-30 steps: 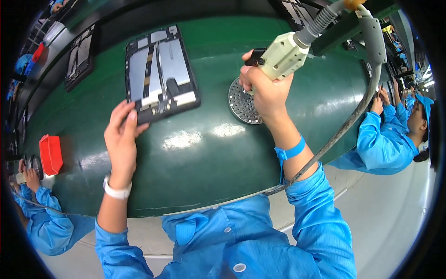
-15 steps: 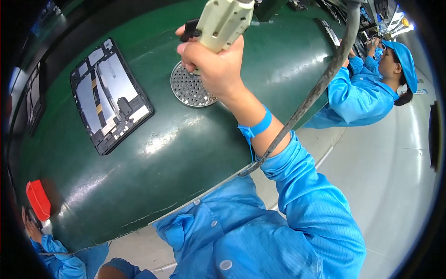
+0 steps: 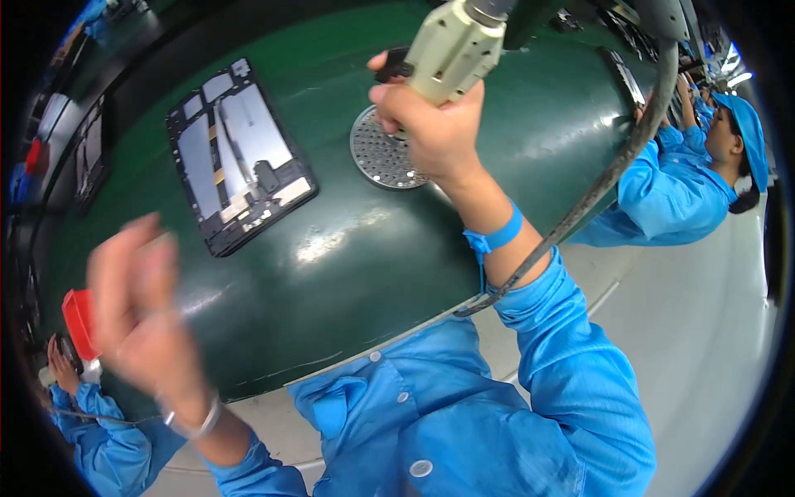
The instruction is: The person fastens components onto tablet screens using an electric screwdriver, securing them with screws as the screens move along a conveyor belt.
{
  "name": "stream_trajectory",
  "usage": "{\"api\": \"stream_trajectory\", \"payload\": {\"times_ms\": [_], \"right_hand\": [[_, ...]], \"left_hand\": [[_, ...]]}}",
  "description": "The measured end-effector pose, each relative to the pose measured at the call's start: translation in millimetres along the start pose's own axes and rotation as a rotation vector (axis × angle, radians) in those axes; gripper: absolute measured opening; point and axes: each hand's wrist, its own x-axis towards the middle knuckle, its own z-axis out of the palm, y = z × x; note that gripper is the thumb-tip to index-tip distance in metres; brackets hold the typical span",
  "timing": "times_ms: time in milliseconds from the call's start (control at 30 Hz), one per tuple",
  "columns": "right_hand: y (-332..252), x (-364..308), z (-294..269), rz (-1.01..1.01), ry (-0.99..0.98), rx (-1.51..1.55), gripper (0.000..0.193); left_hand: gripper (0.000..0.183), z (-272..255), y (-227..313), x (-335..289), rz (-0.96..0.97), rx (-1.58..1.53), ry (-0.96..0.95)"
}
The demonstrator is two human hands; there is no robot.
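Note:
My right hand (image 3: 443,132) is wrapped round a pale green electric screwdriver (image 3: 455,54) with a black lever. It is held above the round, perforated metal screw tray (image 3: 383,153); the driver's tip is hidden behind my hand. Small screws sit in some of the tray's holes. Over the near left of the table hovers my left hand (image 3: 141,306), smeared by motion, with no object visible in it. Between my hands, farther back, an opened tablet (image 3: 240,157) lies flat with its inside parts showing.
The green tabletop (image 3: 356,290) curves along its front edge. A grey cable (image 3: 613,174) crosses over my right forearm. A red tray (image 3: 79,321) stands at left beside another person's hand (image 3: 62,364). A co-worker in blue (image 3: 679,182) is at right. Another dark device (image 3: 89,157) lies far left.
My left hand has come into view from the lower left. The tablet, screw tray and right hand with the screwdriver all appear farther right in the picture.

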Motion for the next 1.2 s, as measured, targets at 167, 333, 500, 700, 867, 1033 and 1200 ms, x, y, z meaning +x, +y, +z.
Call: {"api": "stream_trajectory", "payload": {"times_ms": [167, 333, 500, 700, 867, 1033, 1200], "right_hand": [[-2, -3, 1, 0.073, 0.006, -0.005, 0.022], [-5, -4, 6, 0.046, 0.014, -0.031, 0.023], [-2, -7, 4, 0.042, 0.021, -0.038, 0.024], [0, -7, 6, 0.041, 0.014, -0.052, 0.023], [1, -9, 1, 0.103, 0.025, -0.023, 0.022], [-4, -11, 3, 0.079, 0.026, -0.038, 0.025], [-10, -14, 12, 0.052, 0.032, -0.079, 0.024]], "left_hand": [[0.023, 93, -42, -7, 0.258, 0.084, -0.21], [0.02, 101, -41, -7, 0.306, 0.052, -0.245], [0.021, 103, -44, -9, 0.392, 0.014, -0.29], [0.022, 102, -46, -6, 0.393, 0.0, -0.347], [0.026, 103, -48, -8, 0.45, 0.005, -0.343], [0.027, 95, -43, -10, 0.504, 0.046, -0.387], [0.025, 95, -41, -16, 0.47, 0.024, -0.287]]}}
